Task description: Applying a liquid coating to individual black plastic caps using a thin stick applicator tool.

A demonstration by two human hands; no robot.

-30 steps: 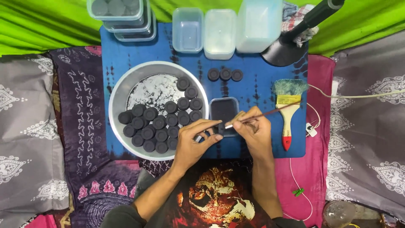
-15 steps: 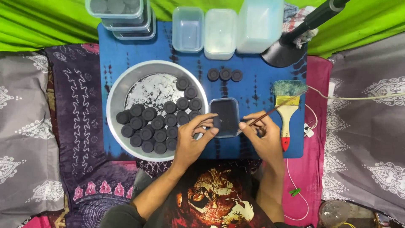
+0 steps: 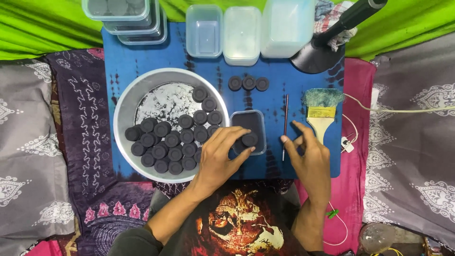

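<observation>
Two hands: both of mine are over the blue mat (image 3: 142, 71), near its front edge.
Left hand (image 3: 220, 159): my fingers are curled narrowly around one dark round disc (image 3: 250, 139), pinching it over the front right corner of the small rectangular tray (image 3: 248, 124).
Disc attitude: it lies roughly flat, its round face up toward me; being round, it shows no long axis.
Right hand (image 3: 309, 159): holding nothing, fingers loosely bent and a little apart, one fingertip touching or just beside the lower end of the thin stick (image 3: 285, 124).
Thin stick: it lies on the mat between the small tray and the paintbrush (image 3: 322, 110), its long axis running away from me, nearly straight up and down in view.
Paintbrush: flat, bristles pointing away from me, wooden handle toward my right hand.
Metal bowl (image 3: 124, 108): left of the tray, with many matching dark discs packed in its near half.
Three loose discs (image 3: 248, 83): in a row on the mat beyond the tray.
Plastic containers (image 3: 241, 28): lined up along the far edge.
</observation>
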